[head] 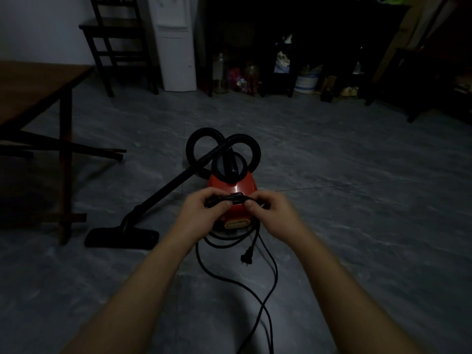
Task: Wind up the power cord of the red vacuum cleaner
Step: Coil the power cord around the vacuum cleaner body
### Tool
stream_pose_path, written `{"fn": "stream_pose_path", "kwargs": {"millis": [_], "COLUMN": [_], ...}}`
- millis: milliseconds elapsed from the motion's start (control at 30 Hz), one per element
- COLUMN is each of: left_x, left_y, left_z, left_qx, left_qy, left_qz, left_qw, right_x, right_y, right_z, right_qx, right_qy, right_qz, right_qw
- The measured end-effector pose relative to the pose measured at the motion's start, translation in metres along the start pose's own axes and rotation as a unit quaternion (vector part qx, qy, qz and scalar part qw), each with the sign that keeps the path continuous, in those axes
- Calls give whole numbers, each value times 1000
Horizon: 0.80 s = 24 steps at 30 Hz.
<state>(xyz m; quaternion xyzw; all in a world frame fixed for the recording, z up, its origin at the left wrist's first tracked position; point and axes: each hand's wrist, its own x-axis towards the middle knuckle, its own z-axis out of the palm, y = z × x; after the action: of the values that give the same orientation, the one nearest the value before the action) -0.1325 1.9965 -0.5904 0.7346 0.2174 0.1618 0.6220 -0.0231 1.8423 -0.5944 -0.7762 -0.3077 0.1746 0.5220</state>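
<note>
Two bare forearms reach out from the bottom of the view, and between them the black power cord (271, 284) runs in loose curves over the grey floor (357, 226) on the near side of the red vacuum cleaner (235, 186). Its plug (246, 256) lies on the floor just in front of the vacuum, prongs pointing towards the person.

Both hands are held above the vacuum's near end, close together but not touching. The left hand (201, 213) and the right hand (273, 213) each pinch a short gathered stretch of the cord, thumb against curled fingers, so that it spans the gap between them. From the right hand the cord drops down beside the vacuum to the floor.

A pale yellowish panel (237, 224) sits on the vacuum's near face; the light is too dim to read any writing on it, and I can make out no brand.

Behind the vacuum its black hose (201, 139) curls in two loops, and its wand (166, 190) slants off to the left to the floor head (120, 237). Further left of the vacuum stands a wooden table (33, 83). Well behind it are a dark chair (115, 34), a tall white appliance (176, 47) and dark shelving (281, 21).
</note>
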Motion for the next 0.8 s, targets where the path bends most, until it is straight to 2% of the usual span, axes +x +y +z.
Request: {"fn": "stream_pose_path", "kwargs": {"millis": [233,333,433,600,800], "left_x": [-5,-4,-2,4,4], "left_y": [8,11,9,7,5], "left_z": [-1,1,0,-5,-5], "left_qx": [-25,-71,-129,-210,-193], "left_qy": [-12,7,27,44,31], "left_qz": [-57,-87,-79,-82,-77], "left_qw": [998,994,988,973,978], "right_x": [1,0,-1,-1,-2], "right_y": [-4,-6,-9,-5,2], "right_z": [-11,-15,-15,-16,-20], "right_qx": [107,134,173,143,32], "right_qy": [92,106,107,95,62], "right_qz": [45,75,92,101,78], "right_qw": [989,982,975,980,995]}}
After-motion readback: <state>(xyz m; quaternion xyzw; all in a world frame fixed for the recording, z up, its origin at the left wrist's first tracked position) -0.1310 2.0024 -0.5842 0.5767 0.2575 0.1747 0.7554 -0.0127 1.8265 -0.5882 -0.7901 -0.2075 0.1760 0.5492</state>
